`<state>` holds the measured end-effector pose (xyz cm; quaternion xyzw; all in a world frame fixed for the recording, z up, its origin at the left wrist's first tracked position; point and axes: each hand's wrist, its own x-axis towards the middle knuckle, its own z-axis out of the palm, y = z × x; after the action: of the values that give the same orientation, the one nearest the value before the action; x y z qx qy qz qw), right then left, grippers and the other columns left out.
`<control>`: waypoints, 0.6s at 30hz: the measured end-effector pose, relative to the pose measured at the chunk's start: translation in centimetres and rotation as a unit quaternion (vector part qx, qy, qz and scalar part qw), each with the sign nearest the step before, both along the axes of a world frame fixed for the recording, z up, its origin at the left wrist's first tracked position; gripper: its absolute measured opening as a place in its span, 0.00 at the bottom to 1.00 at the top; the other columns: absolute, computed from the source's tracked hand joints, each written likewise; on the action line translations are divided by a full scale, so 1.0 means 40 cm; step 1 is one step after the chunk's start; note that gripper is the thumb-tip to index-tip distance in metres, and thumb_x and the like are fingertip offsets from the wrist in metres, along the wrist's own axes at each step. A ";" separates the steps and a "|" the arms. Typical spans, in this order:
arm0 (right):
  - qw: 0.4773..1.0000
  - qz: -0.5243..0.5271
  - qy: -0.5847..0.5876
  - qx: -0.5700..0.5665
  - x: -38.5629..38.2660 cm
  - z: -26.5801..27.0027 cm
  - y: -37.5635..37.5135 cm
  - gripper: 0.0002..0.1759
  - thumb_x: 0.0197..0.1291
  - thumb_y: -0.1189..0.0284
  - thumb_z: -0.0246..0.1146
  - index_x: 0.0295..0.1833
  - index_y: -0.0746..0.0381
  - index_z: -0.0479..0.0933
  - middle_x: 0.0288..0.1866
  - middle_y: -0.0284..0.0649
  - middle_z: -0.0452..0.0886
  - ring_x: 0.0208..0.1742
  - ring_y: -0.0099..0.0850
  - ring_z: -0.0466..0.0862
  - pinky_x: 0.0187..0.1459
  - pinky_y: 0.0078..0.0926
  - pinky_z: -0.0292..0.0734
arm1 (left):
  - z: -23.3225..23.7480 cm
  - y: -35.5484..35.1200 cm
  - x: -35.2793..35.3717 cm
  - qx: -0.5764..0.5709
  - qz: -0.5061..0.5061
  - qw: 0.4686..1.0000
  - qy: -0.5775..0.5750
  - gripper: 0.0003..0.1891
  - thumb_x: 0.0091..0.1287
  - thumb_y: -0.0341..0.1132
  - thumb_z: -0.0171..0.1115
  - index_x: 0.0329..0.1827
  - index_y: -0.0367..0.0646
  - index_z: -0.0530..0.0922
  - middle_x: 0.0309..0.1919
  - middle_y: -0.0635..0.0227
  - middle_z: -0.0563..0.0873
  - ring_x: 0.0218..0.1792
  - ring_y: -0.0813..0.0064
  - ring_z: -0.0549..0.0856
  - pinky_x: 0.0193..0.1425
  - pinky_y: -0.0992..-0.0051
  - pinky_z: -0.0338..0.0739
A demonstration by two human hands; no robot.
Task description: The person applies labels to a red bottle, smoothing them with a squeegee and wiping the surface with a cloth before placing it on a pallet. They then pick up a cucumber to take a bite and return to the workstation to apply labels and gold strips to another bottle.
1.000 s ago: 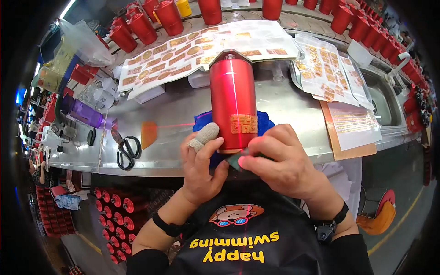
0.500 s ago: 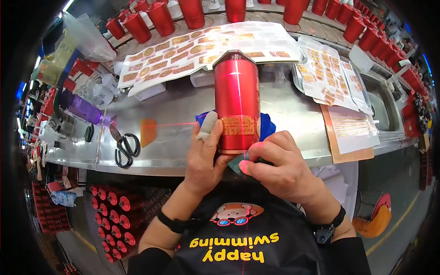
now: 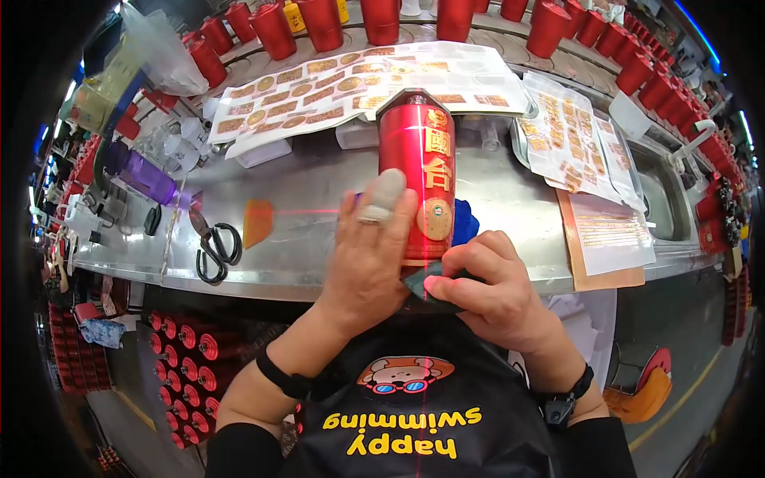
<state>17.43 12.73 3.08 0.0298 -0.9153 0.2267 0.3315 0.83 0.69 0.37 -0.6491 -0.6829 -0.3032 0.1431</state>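
A red bottle (image 3: 396, 151) lies on its side over a blue cloth (image 3: 465, 223). Gold characters and a round gold label (image 3: 435, 220) face up on it. My left hand (image 3: 368, 259) lies along the bottle's left side, fingers closed against it, one fingertip wrapped in a pale cover. At the bottle's near end, my right hand (image 3: 492, 285) pinches a dark green flat piece (image 3: 421, 284), whose kind I cannot make out. Thin red light lines cross the bottle and the table.
Black-handled scissors (image 3: 213, 247) and an orange flat piece (image 3: 257, 223) lie left on the metal table (image 3: 319, 239). Gold sticker sheets (image 3: 319, 92) lie behind the bottle. More sheets (image 3: 570, 131) and a sink (image 3: 665, 179) are right. Red containers (image 3: 319, 24) line the conveyor.
The bottle has turned: its patterned gold band faced up before, and now the characters and round label do. My left hand has moved slightly right along its side; my right hand keeps its pinch.
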 end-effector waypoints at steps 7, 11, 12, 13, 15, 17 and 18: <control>1.000 0.012 0.003 -0.020 0.001 -0.007 0.004 0.14 0.41 0.78 0.70 0.37 0.54 0.82 0.37 0.30 0.77 0.39 0.31 0.75 0.40 0.31 0.67 | -0.064 -0.022 -0.026 0.022 -0.037 0.983 -0.181 0.44 0.59 0.43 0.72 0.75 0.33 0.60 0.70 0.44 0.68 0.70 0.44 0.68 0.76 0.46 0.54; 1.000 0.015 -0.003 -0.027 0.006 -0.005 0.010 0.15 0.41 0.79 0.70 0.38 0.54 0.82 0.38 0.30 0.77 0.40 0.31 0.75 0.41 0.31 0.67 | 0.011 0.000 -0.009 -0.013 -0.020 1.000 -0.021 0.45 0.58 0.43 0.73 0.75 0.34 0.60 0.70 0.45 0.69 0.70 0.43 0.68 0.76 0.45 0.54; 1.000 0.012 -0.003 -0.029 0.007 -0.007 0.010 0.15 0.41 0.79 0.70 0.38 0.54 0.82 0.38 0.30 0.77 0.40 0.31 0.75 0.41 0.31 0.67 | 0.017 0.007 -0.010 -0.029 -0.029 0.999 0.023 0.45 0.58 0.42 0.73 0.75 0.34 0.60 0.69 0.45 0.69 0.70 0.43 0.68 0.77 0.46 0.54; 0.999 0.008 -0.001 -0.031 0.006 -0.009 0.010 0.15 0.42 0.79 0.70 0.38 0.54 0.82 0.38 0.30 0.77 0.40 0.31 0.75 0.42 0.31 0.66 | 0.004 0.012 -0.018 -0.005 -0.037 0.999 0.024 0.45 0.58 0.44 0.73 0.75 0.34 0.61 0.69 0.45 0.70 0.69 0.42 0.69 0.77 0.47 0.55; 0.999 0.013 0.005 -0.043 0.002 -0.015 0.008 0.14 0.43 0.79 0.70 0.38 0.54 0.82 0.38 0.30 0.77 0.40 0.31 0.75 0.41 0.31 0.66 | -0.034 0.001 -0.024 0.014 -0.029 0.997 -0.067 0.45 0.58 0.45 0.73 0.75 0.34 0.61 0.68 0.45 0.71 0.69 0.42 0.70 0.77 0.47 0.55; 0.999 0.015 0.007 -0.046 0.005 -0.016 0.010 0.13 0.44 0.78 0.71 0.38 0.55 0.82 0.38 0.30 0.77 0.40 0.31 0.75 0.41 0.31 0.66 | -0.078 -0.006 -0.028 0.049 -0.033 0.986 -0.155 0.45 0.59 0.48 0.72 0.74 0.34 0.60 0.68 0.45 0.71 0.69 0.42 0.70 0.77 0.47 0.55; 0.999 0.017 0.005 -0.044 0.007 -0.014 0.012 0.12 0.45 0.78 0.71 0.38 0.55 0.82 0.37 0.31 0.77 0.40 0.31 0.75 0.41 0.31 0.66 | -0.070 -0.008 -0.029 0.035 -0.023 0.991 -0.128 0.46 0.58 0.48 0.73 0.74 0.34 0.61 0.68 0.45 0.70 0.69 0.43 0.69 0.77 0.47 0.55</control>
<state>17.71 13.19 2.51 0.0316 -0.9022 0.2723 0.3331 -0.34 0.35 -2.45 -0.6154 -0.6694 -0.4102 0.0702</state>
